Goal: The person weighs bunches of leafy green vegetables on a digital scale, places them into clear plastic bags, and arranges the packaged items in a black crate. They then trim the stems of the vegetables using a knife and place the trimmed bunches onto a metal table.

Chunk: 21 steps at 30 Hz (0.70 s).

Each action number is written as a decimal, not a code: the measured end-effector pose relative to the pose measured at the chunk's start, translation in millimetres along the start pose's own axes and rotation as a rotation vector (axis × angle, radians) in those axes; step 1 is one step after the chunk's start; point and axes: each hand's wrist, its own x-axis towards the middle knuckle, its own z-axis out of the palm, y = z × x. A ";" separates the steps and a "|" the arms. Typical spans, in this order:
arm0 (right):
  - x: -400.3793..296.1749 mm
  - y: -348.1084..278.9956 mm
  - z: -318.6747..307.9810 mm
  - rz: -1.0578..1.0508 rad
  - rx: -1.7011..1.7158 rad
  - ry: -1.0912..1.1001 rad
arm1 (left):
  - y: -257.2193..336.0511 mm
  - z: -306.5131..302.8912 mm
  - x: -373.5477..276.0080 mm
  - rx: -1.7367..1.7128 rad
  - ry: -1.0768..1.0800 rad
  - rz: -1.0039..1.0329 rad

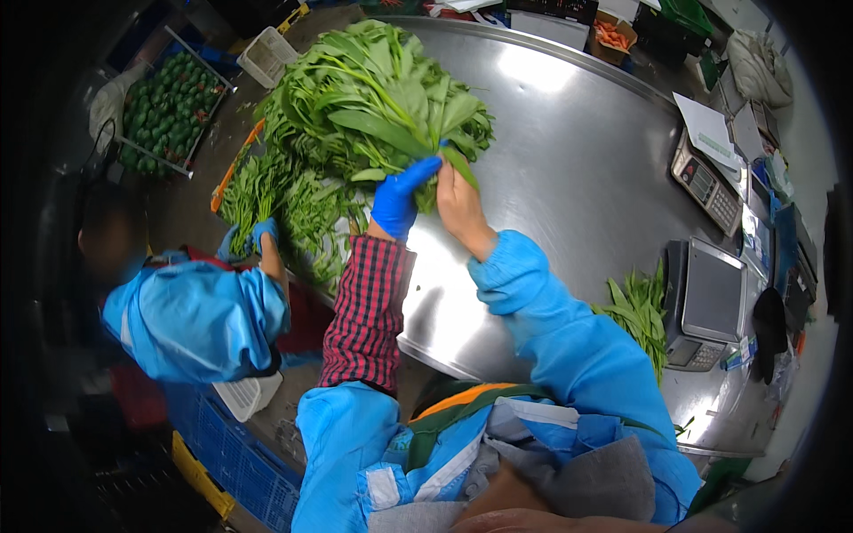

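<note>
A big heap of leafy greens (320, 100) lies on the steel table, right in front of me. My left hand (400, 200), in a blue glove, grips a bunch of long-leaved greens (406, 100) by its lower end; leaves cover some of its fingers. Beside it, my bare right hand (460, 203) closes on the same end, its fingertips close to the gloved thumb. One loose-hanging leaf (460, 166) sticks out past the right fingers. The bunch spreads away from me over the heap.
On the left, a co-worker's gloved hands (256, 236) hold greens by an orange-edged crate (233, 166). The steel table (566, 166) carries a smaller pile of greens (636, 313), a weighing scale (710, 293) and another scale (706, 183) at right. Blue crates (233, 446) stand at lower left.
</note>
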 end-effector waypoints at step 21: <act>-309.1 -88.1 -190.6 0.772 0.425 -1.518 | 154.4 142.7 -224.2 1.160 -1.762 -0.300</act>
